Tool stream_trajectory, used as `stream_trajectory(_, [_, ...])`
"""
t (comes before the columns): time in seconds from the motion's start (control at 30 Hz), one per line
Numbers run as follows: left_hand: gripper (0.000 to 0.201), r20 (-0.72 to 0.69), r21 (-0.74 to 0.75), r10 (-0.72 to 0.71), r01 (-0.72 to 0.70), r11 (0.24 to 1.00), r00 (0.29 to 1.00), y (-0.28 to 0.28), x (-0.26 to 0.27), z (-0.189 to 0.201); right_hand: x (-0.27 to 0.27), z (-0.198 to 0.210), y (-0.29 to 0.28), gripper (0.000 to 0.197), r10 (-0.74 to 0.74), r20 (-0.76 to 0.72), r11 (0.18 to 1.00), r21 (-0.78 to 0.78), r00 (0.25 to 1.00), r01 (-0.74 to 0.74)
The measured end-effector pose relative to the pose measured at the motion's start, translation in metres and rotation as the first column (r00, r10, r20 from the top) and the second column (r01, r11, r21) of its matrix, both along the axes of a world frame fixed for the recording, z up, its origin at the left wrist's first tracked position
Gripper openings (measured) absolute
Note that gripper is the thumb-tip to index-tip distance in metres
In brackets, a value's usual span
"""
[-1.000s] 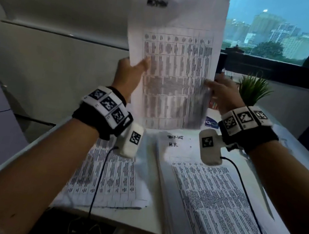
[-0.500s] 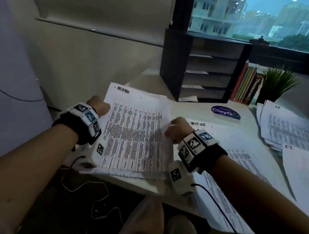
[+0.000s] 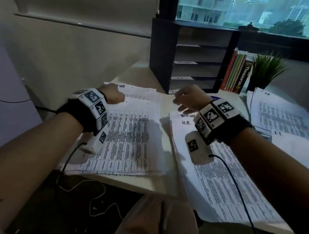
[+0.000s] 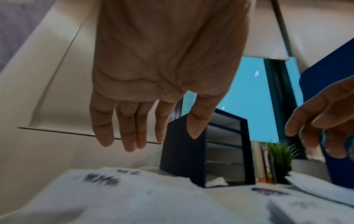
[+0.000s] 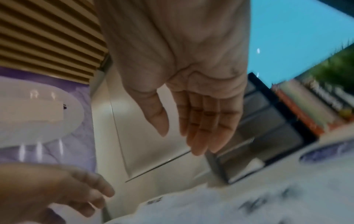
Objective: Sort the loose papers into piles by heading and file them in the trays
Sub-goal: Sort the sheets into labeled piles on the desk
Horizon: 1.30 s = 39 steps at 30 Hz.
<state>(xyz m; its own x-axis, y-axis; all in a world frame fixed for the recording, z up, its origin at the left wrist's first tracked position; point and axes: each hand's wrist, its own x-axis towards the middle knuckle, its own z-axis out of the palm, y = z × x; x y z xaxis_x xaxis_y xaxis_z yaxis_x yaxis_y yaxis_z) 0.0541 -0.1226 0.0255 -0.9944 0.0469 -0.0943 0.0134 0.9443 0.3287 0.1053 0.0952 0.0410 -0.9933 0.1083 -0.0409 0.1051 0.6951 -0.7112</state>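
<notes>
Sheet now released onto left pile [image 3: 125, 138], lower left of frame. Left hand [image 3: 113, 95], right hand [image 3: 189, 99] lifted clear, fingers loosely spread, holding nothing. Next sheet due.

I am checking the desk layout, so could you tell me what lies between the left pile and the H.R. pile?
In the head view, only a bare strip of white desk separates the left pile from the H.R. pile.

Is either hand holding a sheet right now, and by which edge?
Nothing is held. The left hand and right hand are both open above the paper piles.
</notes>
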Motion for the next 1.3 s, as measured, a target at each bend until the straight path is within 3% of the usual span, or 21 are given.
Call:
stream_trajectory(0.1, [0.032, -0.016, 0.084, -0.135, 0.135, 0.987, 0.991, 0.043, -0.002, 0.014, 0.002, 0.012, 0.037, 0.017, 0.029, -0.07, 0.985, 0.169, 0.997, -0.017])
stream_trajectory(0.23, [0.01, -0.006, 0.147, -0.319, 0.316, 0.937, 0.948, 0.108, -0.001, 0.008, 0.001, -0.007, 0.075, 0.024, 0.072, 0.091, 0.882, 0.459, 0.993, -0.106])
stream_trajectory(0.33, [0.012, 0.064, 0.079, -0.368, 0.363, 0.928, 0.927, 0.149, -0.001, -0.005, 0.001, -0.026, 0.093, 0.033, 0.126, 0.155, 0.781, 0.593, 0.98, -0.194])
stream_trajectory(0.47, [0.028, 0.209, -0.025, -0.384, 0.398, 0.917, 0.899, 0.176, -0.005, -0.008, -0.001, -0.043, 0.11, 0.052, 0.197, 0.176, 0.768, 0.584, 0.964, -0.263])
stream_trajectory(0.63, [0.035, 0.366, -0.086, -0.422, 0.481, 0.872, 0.829, 0.198, -0.007, 0.01, -0.004, -0.056, 0.12, 0.059, 0.196, 0.256, 0.765, 0.565, 0.947, -0.311])
stream_trajectory(0.73, [0.033, 0.345, -0.166, -0.441, 0.516, 0.84, 0.828, 0.201, -0.008, 0.012, -0.006, -0.059, 0.12, 0.065, 0.214, 0.241, 0.762, 0.565, 0.947, -0.316])
stream_trajectory(0.83, [0.017, 0.343, -0.13, -0.476, 0.542, 0.83, 0.81, 0.198, -0.01, 0.006, -0.005, -0.06, 0.117, 0.092, 0.251, 0.162, 0.794, 0.529, 0.954, -0.299])
stream_trajectory(0.9, [0.02, 0.359, -0.035, -0.484, 0.529, 0.848, 0.798, 0.195, -0.009, 0.005, -0.004, -0.058, 0.115, 0.103, 0.246, 0.135, 0.786, 0.551, 0.96, -0.279])
stream_trajectory(1.03, [0.044, 0.38, 0.223, -0.419, 0.358, 0.907, 0.825, 0.18, -0.01, 0.002, 0.001, -0.052, 0.113, 0.072, 0.269, 0.099, 0.639, 0.725, 0.958, -0.255])
stream_trajectory(1.17, [0.035, 0.261, 0.129, -0.392, 0.371, 0.92, 0.882, 0.166, -0.018, -0.011, 0.005, -0.05, 0.109, 0.026, 0.367, -0.004, 0.549, 0.809, 0.93, -0.213])
stream_trajectory(1.27, [0.033, 0.261, 0.079, -0.42, 0.415, 0.906, 0.869, 0.16, -0.02, -0.018, 0.006, -0.051, 0.108, 0.004, 0.473, 0.032, 0.525, 0.792, 0.881, -0.311])
stream_trajectory(1.3, [0.032, 0.257, 0.07, -0.431, 0.428, 0.901, 0.865, 0.159, -0.02, -0.018, 0.005, -0.052, 0.108, 0.009, 0.5, 0.057, 0.514, 0.784, 0.864, -0.349])
